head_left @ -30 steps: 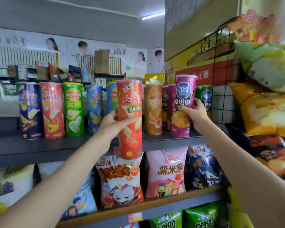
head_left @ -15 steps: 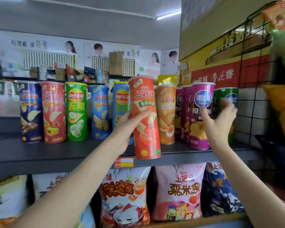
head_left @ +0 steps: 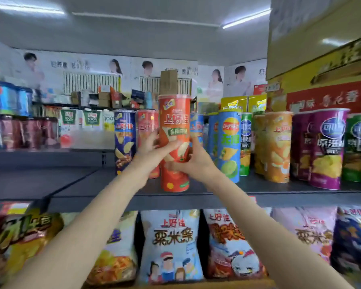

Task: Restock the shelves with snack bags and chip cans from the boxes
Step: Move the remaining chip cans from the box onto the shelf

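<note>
An orange chip can (head_left: 174,124) stands upright near the front edge of the dark upper shelf (head_left: 50,182), in front of a red can (head_left: 147,130). My left hand (head_left: 152,152) grips its left side and my right hand (head_left: 193,161) holds its lower right side. A row of cans lines the shelf behind: a dark blue can (head_left: 124,140), a blue and green can (head_left: 229,142), an orange can (head_left: 277,144), a purple can (head_left: 326,149). Snack bags (head_left: 171,245) fill the shelf below.
The left part of the upper shelf is bare. A green can (head_left: 357,147) stands at the far right beside stacked yellow and red cartons (head_left: 321,84). Further shelves with boxes and drink cartons (head_left: 88,119) stand behind.
My right hand left the cans at the right and came onto the orange can. The can went from hanging over the shelf edge to standing on the shelf. The view shifted left.
</note>
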Demonstrator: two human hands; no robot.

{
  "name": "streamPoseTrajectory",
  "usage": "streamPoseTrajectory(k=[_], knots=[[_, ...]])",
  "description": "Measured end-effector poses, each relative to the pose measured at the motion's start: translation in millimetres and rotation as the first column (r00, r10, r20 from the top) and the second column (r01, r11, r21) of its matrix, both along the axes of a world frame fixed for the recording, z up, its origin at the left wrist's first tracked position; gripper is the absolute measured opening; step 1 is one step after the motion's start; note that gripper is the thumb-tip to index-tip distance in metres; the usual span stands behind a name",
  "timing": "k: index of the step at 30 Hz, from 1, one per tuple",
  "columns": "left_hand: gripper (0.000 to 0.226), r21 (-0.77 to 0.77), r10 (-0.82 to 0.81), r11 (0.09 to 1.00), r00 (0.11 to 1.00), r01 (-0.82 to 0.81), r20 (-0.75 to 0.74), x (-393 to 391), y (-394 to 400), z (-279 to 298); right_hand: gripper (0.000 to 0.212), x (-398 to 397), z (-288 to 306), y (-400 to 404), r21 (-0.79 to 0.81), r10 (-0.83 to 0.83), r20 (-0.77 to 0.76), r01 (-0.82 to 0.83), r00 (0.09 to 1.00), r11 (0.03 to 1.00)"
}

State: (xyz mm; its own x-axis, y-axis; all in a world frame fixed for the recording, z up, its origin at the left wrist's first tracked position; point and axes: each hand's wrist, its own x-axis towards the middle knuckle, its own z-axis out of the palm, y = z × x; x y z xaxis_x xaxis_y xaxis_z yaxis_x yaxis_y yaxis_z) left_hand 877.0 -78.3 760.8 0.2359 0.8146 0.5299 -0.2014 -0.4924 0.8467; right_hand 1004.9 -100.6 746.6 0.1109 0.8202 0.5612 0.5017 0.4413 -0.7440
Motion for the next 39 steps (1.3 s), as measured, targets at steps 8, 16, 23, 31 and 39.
streamPoseTrajectory(k=[8, 16, 23, 31, 39], knots=[[0.022, 0.043, 0.517, 0.854, 0.855, -0.519, 0.037, -106, 37, -31, 0.074, -80, -11, 50, -0.047, -0.195, -0.031, 0.193, 0.98, 0.98], [0.02, 0.157, 0.479, 0.864, 0.877, -0.479, 0.04, -93, 34, -64, 0.075, -81, -10, 61, -0.165, -0.185, 0.024, 0.186, 0.982, 0.969], [0.025, 0.377, 0.456, 0.8, 0.881, -0.467, 0.124, -38, 8, -79, 0.074, -48, -20, 20, 0.02, -0.223, 0.124, 0.223, 0.967, 0.975], [0.021, 0.344, 0.015, 0.937, 0.976, 0.061, -0.215, 126, -89, -221, 0.014, 152, -144, -128, 0.043, -0.318, 0.096, 0.316, 0.943, 0.948], [0.033, -0.381, -0.416, 0.901, 0.663, 0.208, -0.623, 279, -153, -430, 0.021, 359, -402, -232, -0.699, -0.436, 0.423, 0.592, 0.794, 0.4]])
